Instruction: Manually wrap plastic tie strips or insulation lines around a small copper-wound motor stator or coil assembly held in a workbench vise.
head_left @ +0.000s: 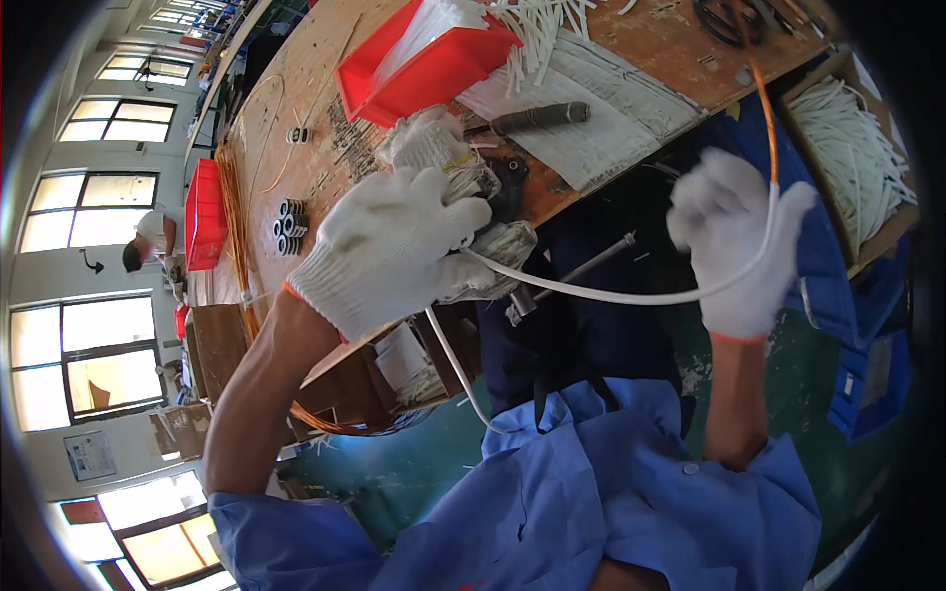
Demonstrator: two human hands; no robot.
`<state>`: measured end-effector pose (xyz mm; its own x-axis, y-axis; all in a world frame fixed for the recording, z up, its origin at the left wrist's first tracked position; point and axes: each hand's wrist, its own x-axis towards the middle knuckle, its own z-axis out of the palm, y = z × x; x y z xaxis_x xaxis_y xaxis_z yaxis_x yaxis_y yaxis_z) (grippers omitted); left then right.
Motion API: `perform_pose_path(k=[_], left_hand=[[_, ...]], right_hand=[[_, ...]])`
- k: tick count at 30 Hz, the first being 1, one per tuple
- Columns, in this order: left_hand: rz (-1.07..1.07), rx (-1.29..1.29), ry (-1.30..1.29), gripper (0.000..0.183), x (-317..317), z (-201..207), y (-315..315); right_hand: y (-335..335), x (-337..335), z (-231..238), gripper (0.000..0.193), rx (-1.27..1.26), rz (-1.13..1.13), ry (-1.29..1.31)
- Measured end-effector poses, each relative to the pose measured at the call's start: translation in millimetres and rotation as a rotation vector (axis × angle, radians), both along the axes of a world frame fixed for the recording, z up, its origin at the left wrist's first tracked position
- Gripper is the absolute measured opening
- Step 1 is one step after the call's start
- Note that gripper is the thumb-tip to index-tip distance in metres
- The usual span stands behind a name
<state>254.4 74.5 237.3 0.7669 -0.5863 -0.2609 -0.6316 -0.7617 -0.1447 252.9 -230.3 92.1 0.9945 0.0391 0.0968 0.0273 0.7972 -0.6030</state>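
My left hand (389, 246), in a white knitted glove, rests over a cloth-wrapped vise (507, 251) at the table edge. Its fingers close on a white tube (591, 290) near the thumb. To the right, the tube curves across the palm of my gloved right hand (739, 246). That hand's fingers are blurred but look apart from the thumb, with the tube lying between them. An orange copper-coloured wire (764, 108) comes out of the tube's upper end. Another white length (451, 355) hangs below my left hand. Part of the vise is hidden under cloth and glove.
A red bin (434, 64) of white tubes stands on the wooden table (325, 89), near a dark-handled tool (542, 118). Black rings (290, 227) are stacked leftward. A carton (852, 158) of white tubes and blue bins (867, 384) stand right. Another person (156, 236) works far left.
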Motion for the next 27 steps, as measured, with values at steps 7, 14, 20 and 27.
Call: perform_pose_path(k=[7,14,20,27], left_hand=[[-0.017,0.008,0.103,0.037,5,-5,4],[0.002,-0.020,0.098,0.035,2,-3,5],[-0.030,-0.067,0.074,0.035,0,-7,11],[-0.075,-0.093,-0.011,0.038,2,-7,9]], right_hand=[[149,-89,-73,0.064,-0.974,0.595,-0.087],[157,-114,-58,0.065,-0.446,-0.010,0.260],[148,-103,-49,0.057,-1.293,0.074,-0.134],[216,-120,-74,0.038,0.036,0.353,0.309]])
